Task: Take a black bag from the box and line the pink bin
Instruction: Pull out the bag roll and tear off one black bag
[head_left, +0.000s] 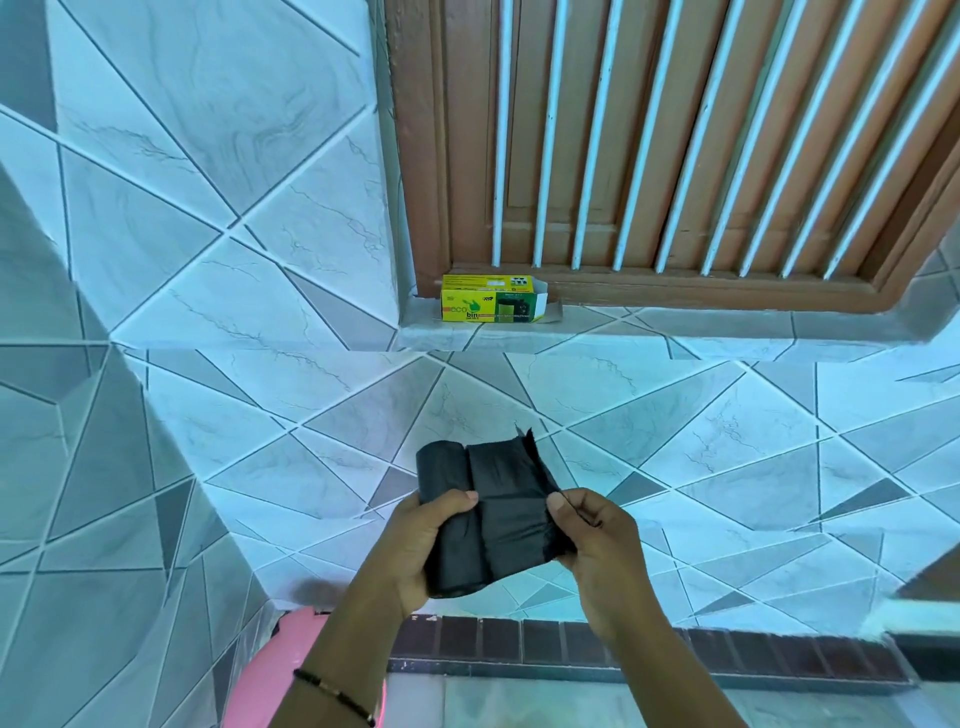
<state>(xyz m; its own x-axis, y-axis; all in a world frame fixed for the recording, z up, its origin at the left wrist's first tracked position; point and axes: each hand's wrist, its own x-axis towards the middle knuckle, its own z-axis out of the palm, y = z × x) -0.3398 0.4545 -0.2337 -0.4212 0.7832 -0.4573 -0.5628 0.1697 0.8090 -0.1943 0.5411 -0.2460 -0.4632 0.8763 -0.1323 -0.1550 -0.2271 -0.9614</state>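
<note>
A roll of black bags (485, 512) sits in both my hands in front of the tiled wall. My left hand (421, 545) grips the rolled part from the left. My right hand (592, 540) pinches the loose, partly unrolled end on the right. The yellow and green bag box (491, 300) lies on the window ledge above, its right flap open. The pink bin (291, 670) shows at the bottom left, partly hidden behind my left forearm.
A brown wooden window frame (421, 156) with white bars stands above the tiled ledge (675, 325). A tiled wall (78, 467) juts out on the left. A dark brick strip (571, 642) runs along the wall's base.
</note>
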